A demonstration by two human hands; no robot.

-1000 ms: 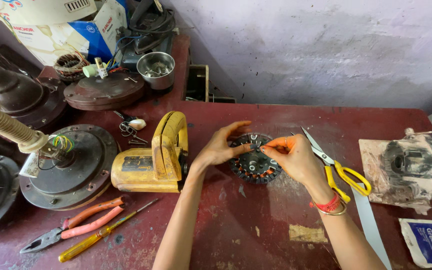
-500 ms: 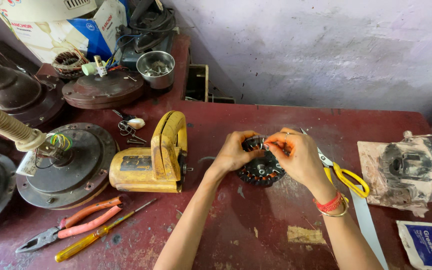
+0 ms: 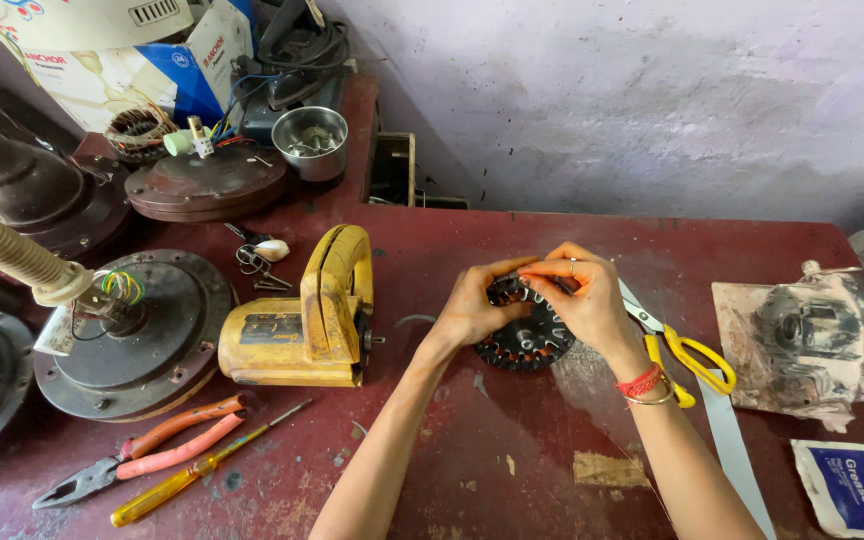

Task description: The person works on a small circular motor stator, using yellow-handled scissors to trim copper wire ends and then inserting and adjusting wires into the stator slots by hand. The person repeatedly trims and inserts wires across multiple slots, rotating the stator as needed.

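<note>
Gripping a slotted stator core with left hand and right hand; steel bowl holding small metal bits.

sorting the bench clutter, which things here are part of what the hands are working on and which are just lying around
In hand: left hand and right hand both grip the round slotted stator core.

Lying about: yellow scissors, yellow power tool, red pliers, yellow screwdriver, steel cup.
</note>
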